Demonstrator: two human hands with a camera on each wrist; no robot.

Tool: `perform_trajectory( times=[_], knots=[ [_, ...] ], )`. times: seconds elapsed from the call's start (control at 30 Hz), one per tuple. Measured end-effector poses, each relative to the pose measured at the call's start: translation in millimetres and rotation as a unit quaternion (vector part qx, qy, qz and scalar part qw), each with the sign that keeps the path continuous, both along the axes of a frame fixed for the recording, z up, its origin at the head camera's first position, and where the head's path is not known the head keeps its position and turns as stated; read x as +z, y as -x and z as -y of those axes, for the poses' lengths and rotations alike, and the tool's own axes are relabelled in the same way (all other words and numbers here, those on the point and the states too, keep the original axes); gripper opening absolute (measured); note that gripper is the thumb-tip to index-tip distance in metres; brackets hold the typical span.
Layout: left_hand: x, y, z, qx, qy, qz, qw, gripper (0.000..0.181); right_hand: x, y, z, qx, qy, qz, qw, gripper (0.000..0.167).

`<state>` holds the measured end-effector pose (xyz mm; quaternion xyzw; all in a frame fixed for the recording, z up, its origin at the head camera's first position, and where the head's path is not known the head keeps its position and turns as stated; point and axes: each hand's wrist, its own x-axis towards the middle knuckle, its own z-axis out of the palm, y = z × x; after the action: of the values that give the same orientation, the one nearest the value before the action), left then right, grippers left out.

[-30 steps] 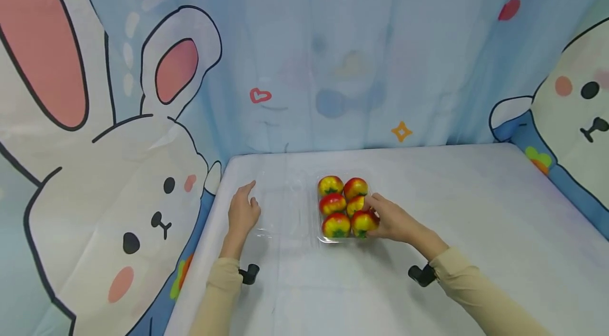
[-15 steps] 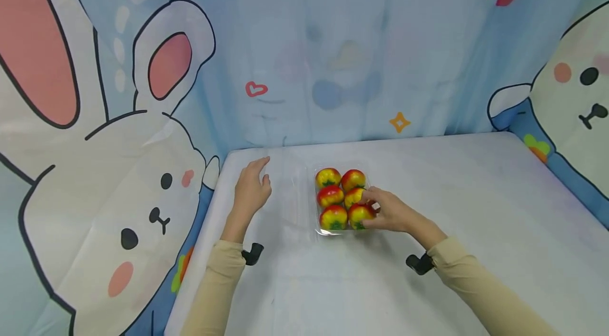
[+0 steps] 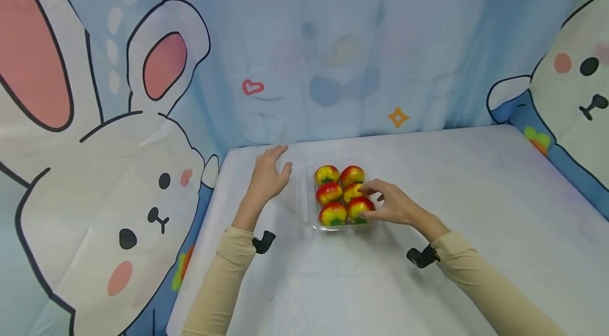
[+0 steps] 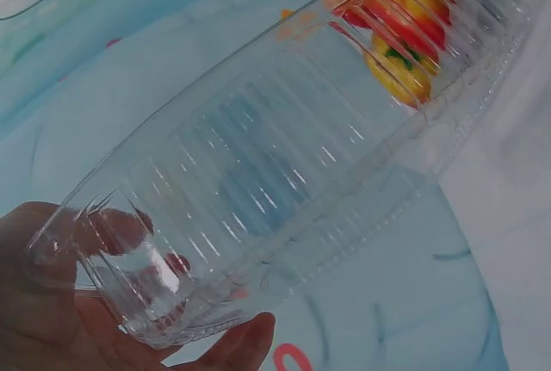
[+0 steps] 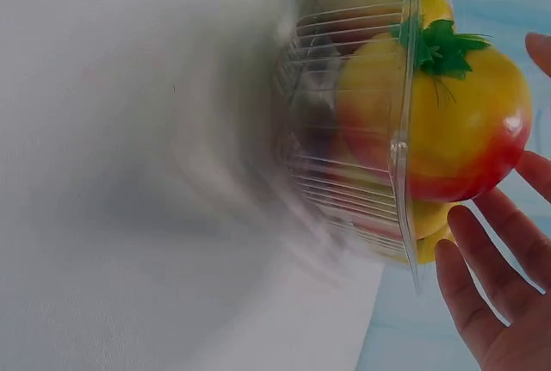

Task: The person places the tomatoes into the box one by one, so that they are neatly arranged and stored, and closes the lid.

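Several red-and-yellow, persimmon-like fruits [image 3: 333, 214] with green leafy tops sit in two rows in a clear plastic box [image 3: 328, 229]. My left hand [image 3: 268, 177] is left of the box, raised over the table. In the left wrist view its thumb and fingers hold the end of a ribbed clear lid [image 4: 258, 173], which slants toward the fruits. My right hand [image 3: 392, 204] is at the box's right side, fingers spread around the near-right fruit [image 5: 465, 121]. In the right wrist view some fingertips touch or nearly touch that fruit, and the thumb stands apart.
The box stands on a white-covered table [image 3: 476, 183]. Behind it hangs a light blue curtain [image 3: 333, 61] with cartoon prints. A large printed rabbit [image 3: 119, 209] lines the left side. Each wrist wears a small black mount [image 3: 422, 257].
My left hand has risen and moved right toward the box, bringing the lid up. My right hand has stayed by the near-right fruit, its fingers loosening slightly. The head view has tilted a little.
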<state>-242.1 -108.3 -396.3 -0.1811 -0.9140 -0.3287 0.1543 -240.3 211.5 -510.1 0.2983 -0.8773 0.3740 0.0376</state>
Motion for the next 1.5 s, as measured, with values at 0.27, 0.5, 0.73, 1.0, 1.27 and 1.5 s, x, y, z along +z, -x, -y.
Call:
perform_trajectory(
  times=[0.27,0.5,0.73,1.0,1.27,1.5],
  knots=[
    [13.2,1.1,-20.4,-0.026,-0.012,0.02,0.9994,0.045,6.7,-3.8,-16.2,-0.038,0.019,0.008,0.9991,0.05],
    [15.9,1.2,-37.6,-0.048,-0.028,0.034,0.9979,0.046,6.9,-12.1,-36.0,-0.072,0.026,-0.002,0.9971,0.037],
    [11.7,2.3,-60.2,-0.071,-0.036,0.043,0.9959,0.047,2.6,-23.6,-58.8,-0.097,0.026,0.004,0.9949,0.034],
    [10.0,5.0,-85.5,-0.091,-0.023,0.058,0.9939,0.048,1.4,-33.0,-80.8,-0.125,0.027,0.007,0.9918,0.033],
    [-0.6,8.0,-100.1,-0.098,-0.034,0.06,0.9928,0.047,0.2,-28.2,-87.4,-0.137,0.031,0.02,0.9898,0.028],
    [-8.3,9.8,-114.7,-0.118,-0.049,0.055,0.9903,0.046,-0.1,-12.7,-85.8,-0.153,0.065,0.029,0.9857,0.022]
  ],
)
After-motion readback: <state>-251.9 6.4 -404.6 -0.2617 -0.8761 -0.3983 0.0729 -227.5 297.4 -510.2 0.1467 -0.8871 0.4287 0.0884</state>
